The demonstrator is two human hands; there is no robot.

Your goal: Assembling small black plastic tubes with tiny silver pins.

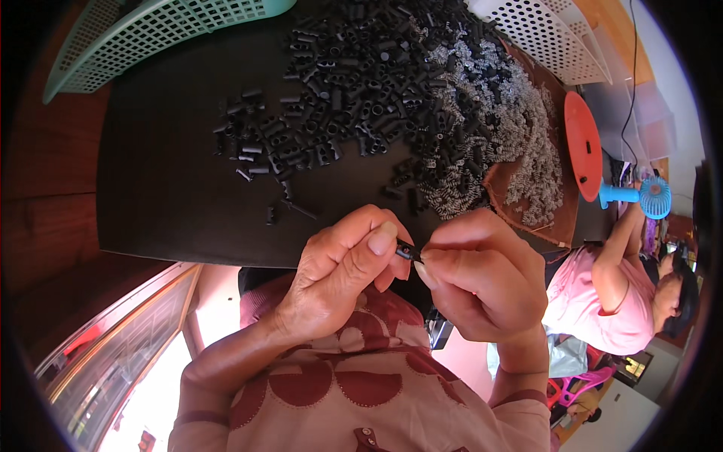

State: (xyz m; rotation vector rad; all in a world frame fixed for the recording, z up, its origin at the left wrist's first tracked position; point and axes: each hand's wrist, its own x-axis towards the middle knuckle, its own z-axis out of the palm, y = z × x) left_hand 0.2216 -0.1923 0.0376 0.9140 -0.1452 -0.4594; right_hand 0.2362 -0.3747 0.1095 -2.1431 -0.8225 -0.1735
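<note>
Close to the table's near edge, my left hand (339, 271) pinches a small black plastic cord lock (405, 250) between thumb and fingers. From the other side, my right hand (486, 279) is closed at the cord lock's right end, thumb and forefinger pressed together on it. Whether a smaller piece sits between those right fingertips is hidden. Beyond my hands spreads a heap of loose black cord-lock pieces (339, 102), tube-shaped with holes. Against its right side lies a pile of small metal springs (520, 124), partly on a brown sheet (501, 184).
A dark table (166, 188) carries everything. At the far left stands a green plastic basket (173, 34), at the far right a white perforated basket (538, 34). Along the right edge are a red round dish (582, 143) and a blue fan (654, 199). Another person (606, 294) sits at right.
</note>
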